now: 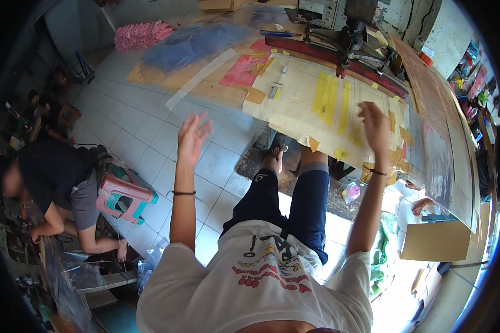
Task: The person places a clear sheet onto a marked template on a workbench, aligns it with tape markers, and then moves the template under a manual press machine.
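Note:
My left hand (194,137) is raised over the tiled floor, left of the worktable. Its fingers are spread and it holds nothing. My right hand (375,126) hovers at the right part of a cream board (300,100) patched with yellow and brown tape. Its fingers are loosely bent and apart, with nothing visible in them. Two small grey metal pieces lie on the board: a small block (285,70) and a second block (274,92) nearer to me. Behind the board stands a press machine (354,41) with a long red bar (311,53).
Blue-tinted plastic film (205,44), a clear strip (200,79) and a pink sheet (241,70) lie on the table's left part. A brown panel (436,94) runs along the right. A cardboard box (436,241) stands below it. At left, another person (55,177) bends beside a pink-and-green stool (125,194).

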Motion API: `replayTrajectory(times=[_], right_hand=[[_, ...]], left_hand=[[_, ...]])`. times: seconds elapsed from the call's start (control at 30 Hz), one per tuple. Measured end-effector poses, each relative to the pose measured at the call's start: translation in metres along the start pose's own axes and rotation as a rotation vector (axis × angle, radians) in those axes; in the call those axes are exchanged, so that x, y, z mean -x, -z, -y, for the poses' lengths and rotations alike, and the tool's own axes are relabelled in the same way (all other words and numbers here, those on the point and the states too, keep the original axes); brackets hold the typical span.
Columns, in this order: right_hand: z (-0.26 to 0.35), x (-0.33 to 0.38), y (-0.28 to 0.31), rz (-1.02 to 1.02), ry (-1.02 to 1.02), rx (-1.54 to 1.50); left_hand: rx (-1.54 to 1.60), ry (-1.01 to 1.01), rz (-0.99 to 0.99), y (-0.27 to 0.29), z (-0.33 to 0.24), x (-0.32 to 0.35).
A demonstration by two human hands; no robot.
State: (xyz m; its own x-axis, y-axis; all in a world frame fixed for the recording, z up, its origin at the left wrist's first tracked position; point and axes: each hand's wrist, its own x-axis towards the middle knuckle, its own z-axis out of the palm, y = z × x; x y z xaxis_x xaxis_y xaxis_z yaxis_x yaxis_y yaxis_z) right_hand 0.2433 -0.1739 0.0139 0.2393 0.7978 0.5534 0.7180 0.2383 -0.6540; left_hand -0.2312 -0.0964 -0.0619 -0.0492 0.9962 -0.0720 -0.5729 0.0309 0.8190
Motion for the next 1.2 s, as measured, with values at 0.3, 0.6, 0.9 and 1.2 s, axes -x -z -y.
replayTrajectory(times=[0.3,0.6,0.9,1.2], right_hand=[[0.087,-0.051,-0.149,0.177,0.225,0.270],[0.106,-0.044,-0.161,0.335,-0.003,-0.044],[0.125,-0.050,-0.129,0.584,-0.082,-0.605],[0.094,-0.010,-0.113,0.318,-0.075,-0.560]], left_hand=[[-0.223,-0.134,-0.001,-0.021,0.026,0.041],[-0.107,-0.209,-0.080,-0.016,-0.008,0.034],[-0.296,-0.456,-0.139,-0.047,-0.048,0.036],[-0.502,-0.592,-0.126,-0.059,-0.053,0.036]])
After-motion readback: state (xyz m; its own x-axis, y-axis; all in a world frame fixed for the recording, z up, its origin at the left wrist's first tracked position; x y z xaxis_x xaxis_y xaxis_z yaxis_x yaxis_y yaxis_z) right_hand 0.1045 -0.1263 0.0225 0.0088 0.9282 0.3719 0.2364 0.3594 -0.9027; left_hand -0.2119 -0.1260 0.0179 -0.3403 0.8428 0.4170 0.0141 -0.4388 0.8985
